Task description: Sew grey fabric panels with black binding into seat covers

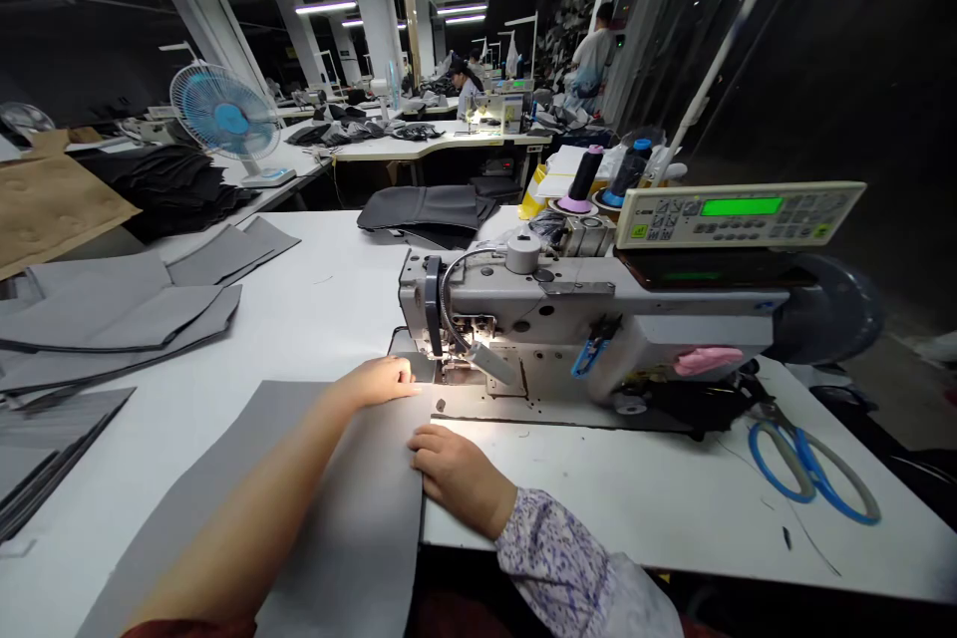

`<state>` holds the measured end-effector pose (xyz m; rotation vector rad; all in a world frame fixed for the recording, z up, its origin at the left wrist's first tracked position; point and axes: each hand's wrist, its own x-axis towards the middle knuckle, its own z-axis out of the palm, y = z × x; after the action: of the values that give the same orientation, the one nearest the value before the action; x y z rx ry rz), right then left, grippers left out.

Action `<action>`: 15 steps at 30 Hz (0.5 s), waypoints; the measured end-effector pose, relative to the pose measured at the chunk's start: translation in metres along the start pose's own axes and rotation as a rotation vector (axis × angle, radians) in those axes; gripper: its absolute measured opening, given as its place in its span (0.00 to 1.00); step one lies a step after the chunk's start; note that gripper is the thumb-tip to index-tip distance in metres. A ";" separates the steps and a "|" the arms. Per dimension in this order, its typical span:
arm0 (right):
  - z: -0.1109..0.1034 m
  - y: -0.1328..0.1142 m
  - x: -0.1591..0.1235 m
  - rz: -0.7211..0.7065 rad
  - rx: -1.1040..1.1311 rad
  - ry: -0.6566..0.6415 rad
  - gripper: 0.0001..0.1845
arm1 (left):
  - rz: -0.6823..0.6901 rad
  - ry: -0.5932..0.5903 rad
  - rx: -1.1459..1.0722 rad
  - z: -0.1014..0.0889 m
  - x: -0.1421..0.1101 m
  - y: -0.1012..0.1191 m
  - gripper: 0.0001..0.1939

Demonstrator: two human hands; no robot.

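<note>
A large grey fabric panel [351, 518] lies on the white table and hangs over its front edge, its far end close to the lit needle area of a sewing machine [523, 299]. Near the presser foot, my left hand [381, 382] rests on the panel's far end with its fingers curled and pressed together. My right hand [460, 474] grips the panel's right edge, fingers bent over it; the thumb is hidden. A smaller dark grey piece [411, 359] sits beside the needle, partly behind my left hand.
Blue-handled scissors [811, 469] lie at the right. Stacks of grey pieces [112, 309] cover the left side. Behind the machine are dark folded pieces [426, 207] and thread cones [583, 179]. A control panel [740, 216] tops the machine. A fan [231, 120] and other people are farther back.
</note>
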<state>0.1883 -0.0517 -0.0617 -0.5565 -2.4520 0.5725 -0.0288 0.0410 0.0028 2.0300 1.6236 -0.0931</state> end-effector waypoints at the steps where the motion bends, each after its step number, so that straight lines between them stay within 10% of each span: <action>1: 0.001 0.000 0.000 0.012 -0.004 0.002 0.09 | 0.001 -0.007 -0.026 0.000 0.000 -0.001 0.17; 15: 0.006 -0.003 -0.002 0.069 0.006 0.032 0.12 | -0.054 0.020 -0.234 0.015 0.004 -0.010 0.17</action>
<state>0.1855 -0.0561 -0.0654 -0.6459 -2.4082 0.5937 -0.0328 0.0390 -0.0151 1.8154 1.6199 0.0942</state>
